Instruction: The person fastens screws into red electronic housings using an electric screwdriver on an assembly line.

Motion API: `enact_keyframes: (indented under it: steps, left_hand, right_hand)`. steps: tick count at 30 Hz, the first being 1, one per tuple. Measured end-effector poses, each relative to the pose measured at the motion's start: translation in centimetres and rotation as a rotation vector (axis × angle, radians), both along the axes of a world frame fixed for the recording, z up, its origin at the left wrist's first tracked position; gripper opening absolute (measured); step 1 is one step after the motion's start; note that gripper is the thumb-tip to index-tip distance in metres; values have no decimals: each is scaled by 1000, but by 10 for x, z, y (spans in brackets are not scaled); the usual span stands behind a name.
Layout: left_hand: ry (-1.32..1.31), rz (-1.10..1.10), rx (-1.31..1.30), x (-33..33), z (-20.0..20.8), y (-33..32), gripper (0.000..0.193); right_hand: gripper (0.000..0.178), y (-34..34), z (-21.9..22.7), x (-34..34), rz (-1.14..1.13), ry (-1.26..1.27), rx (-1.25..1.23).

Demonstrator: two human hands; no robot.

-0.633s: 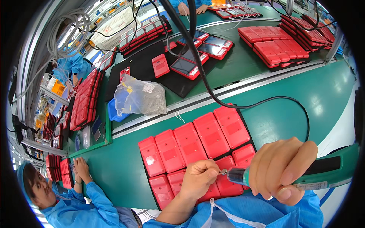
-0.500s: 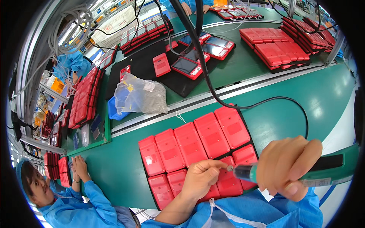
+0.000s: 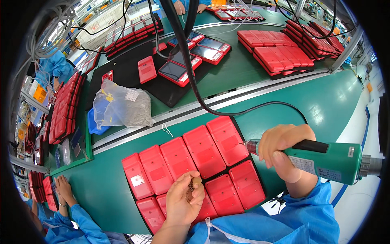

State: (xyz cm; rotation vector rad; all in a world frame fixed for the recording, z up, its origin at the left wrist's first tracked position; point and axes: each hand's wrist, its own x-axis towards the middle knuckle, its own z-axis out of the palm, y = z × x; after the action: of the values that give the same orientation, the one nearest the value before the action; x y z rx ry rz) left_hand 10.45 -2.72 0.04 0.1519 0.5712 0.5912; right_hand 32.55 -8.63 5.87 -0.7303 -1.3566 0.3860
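My right hand [image 3: 284,148] grips a green electric screwdriver [image 3: 339,162] held sideways, its bit pointing left. The bit tip is at the right part of a red device casing [image 3: 223,134] in the far row; whether it touches, I cannot tell. My left hand [image 3: 180,203] is palm up over the near row, fingers curled around several small screws [image 3: 189,193]. A tan cover sits on one fingertip. Beneath both hands, red casings lie back side up in two rows on a black tray [image 3: 261,185]. My left hand hides part of the near row.
A clear bag [image 3: 136,107] of small metal parts leans on a blue bin [image 3: 95,122]. Beyond the metal rail stand red devices with screens [image 3: 178,71] and stacked red casings [image 3: 280,57]. A black cable [image 3: 195,81] hangs across. Left, a co-worker's hands [image 3: 65,189] rest on the table.
My left hand has drawn back from the screwdriver's tip and turned palm up, showing screws. My right hand has brought the screwdriver to the far-right casing. The view has shifted rightward.
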Motion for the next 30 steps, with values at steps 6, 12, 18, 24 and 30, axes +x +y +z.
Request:
enact_keyframes:
  steps: [6,12,18,24,30]
  left_hand:
    - [-19,-19,6,-3,-2,1,21]
    - [-19,-19,-3,-3,-2,2,21]
    - [-36,-15,3,-3,-3,2,22]
    - [-38,-12,-6,-2,-3,1,23]
    - [-39,-12,-38,0,-2,1,24]
  right_hand:
    - [25,3,-6,2,41,-13,4]
    - [25,3,-5,-1,36,-23,-1]
    - [23,6,-10,-4,20,4,31]
    - [22,8,-8,-3,15,-17,-38]
    - [21,17,-3,-2,-109,20,-269]
